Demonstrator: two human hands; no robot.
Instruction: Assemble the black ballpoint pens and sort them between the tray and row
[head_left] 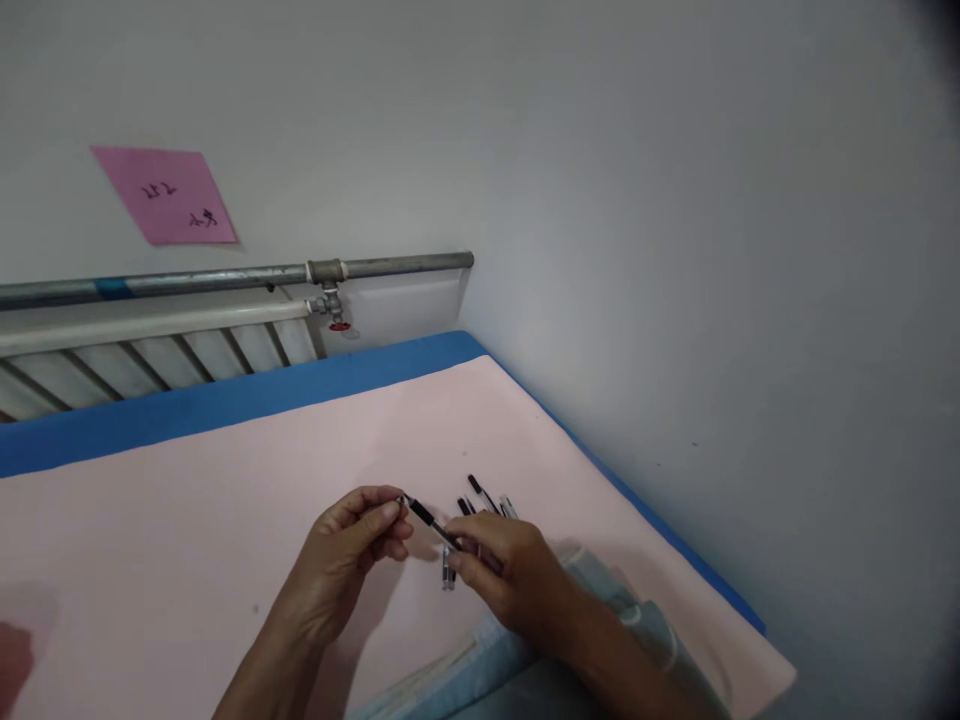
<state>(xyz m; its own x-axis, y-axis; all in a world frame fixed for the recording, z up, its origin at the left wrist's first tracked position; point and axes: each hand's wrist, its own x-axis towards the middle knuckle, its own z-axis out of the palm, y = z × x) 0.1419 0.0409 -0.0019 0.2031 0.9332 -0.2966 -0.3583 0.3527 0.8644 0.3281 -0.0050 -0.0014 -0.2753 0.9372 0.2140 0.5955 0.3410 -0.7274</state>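
My right hand is closed round the barrel of a black-and-clear pen, which slants up to the left. Thumb and fingers of my left hand pinch at the pen's upper left end, on a small tip piece mostly covered by the fingertips. Beyond my right hand lie several more pens, one with a black end, partly hidden by the hand. Small clear-and-dark pen parts rest on the pink sheet just left of my right hand.
A pink sheet covers the blue-edged table, set into a wall corner. Behind it run a radiator, a pipe and a red-handled valve. Light blue material lies at the near edge. A pink note hangs above.
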